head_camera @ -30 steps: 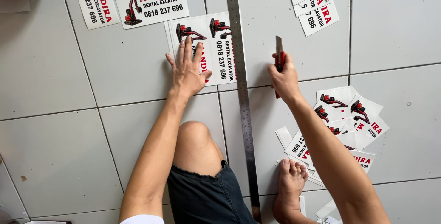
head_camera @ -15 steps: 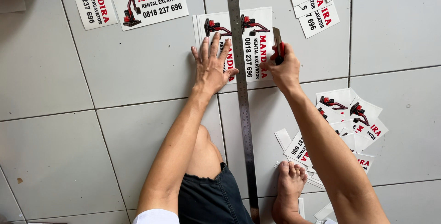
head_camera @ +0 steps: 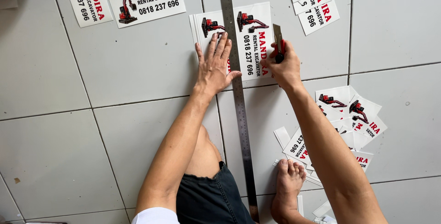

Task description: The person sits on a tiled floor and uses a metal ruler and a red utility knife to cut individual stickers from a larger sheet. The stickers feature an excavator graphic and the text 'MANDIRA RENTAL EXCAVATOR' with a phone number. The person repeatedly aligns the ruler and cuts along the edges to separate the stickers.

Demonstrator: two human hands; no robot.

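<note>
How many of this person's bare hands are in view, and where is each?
2. The left hand lies flat on the printed sheets beside the metal ruler; the right hand grips a red utility knife over them.

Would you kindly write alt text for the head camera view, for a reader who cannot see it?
Seen from above, a person seated on a grey tiled floor presses the left hand on a stack of printed stickers beside a long metal ruler, while the right hand holds a red utility knife. More cut stickers lie scattered nearby.
</note>
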